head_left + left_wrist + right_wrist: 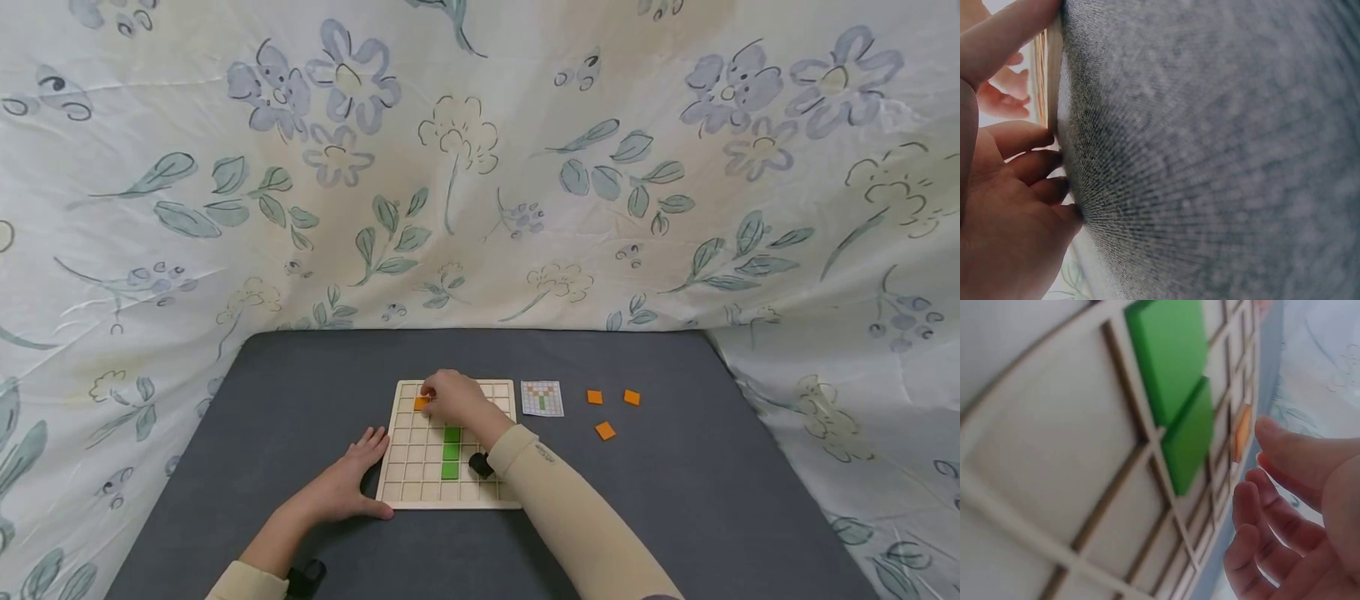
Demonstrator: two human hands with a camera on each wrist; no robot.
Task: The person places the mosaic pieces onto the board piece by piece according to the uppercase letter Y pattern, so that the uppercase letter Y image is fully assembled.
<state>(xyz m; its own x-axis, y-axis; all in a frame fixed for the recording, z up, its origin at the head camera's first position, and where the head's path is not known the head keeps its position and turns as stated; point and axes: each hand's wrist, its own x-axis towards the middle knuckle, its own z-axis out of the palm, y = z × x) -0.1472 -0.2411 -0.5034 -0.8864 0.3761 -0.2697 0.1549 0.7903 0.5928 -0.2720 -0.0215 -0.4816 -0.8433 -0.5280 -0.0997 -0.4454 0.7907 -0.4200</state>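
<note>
Pale gridded board (450, 505) flat on the grey table (675, 517). Left hand (348, 479) spread wide, fingertips along the board's left edge, thumb at its near left corner; holds nothing up. Right hand (455, 396) over the upper left part of the board, fingers bent, thumb and fingertips gathered narrowly at an orange tile (421, 403). Pinching it or merely touching: cannot tell. Nor whether the tile sits flat in its square.

Three green tiles (450, 452) show in a column, near side of the right hand. Off the board, to the right: small printed card (542, 399), then three loose orange tiles, near one another (595, 397) (632, 397) (605, 431).

Risks, as judged. Orange tile could catch on the thin grid strips and sit tilted if pushed down off-centre. Right hand hides squares beneath it, so a miscount by one square seems easy. The black device (480, 465) at the right wrist hangs low over the board; dropping the wrist might knock a green tile askew. Should the left hand ease off, a sideways push could slide the board.
</note>
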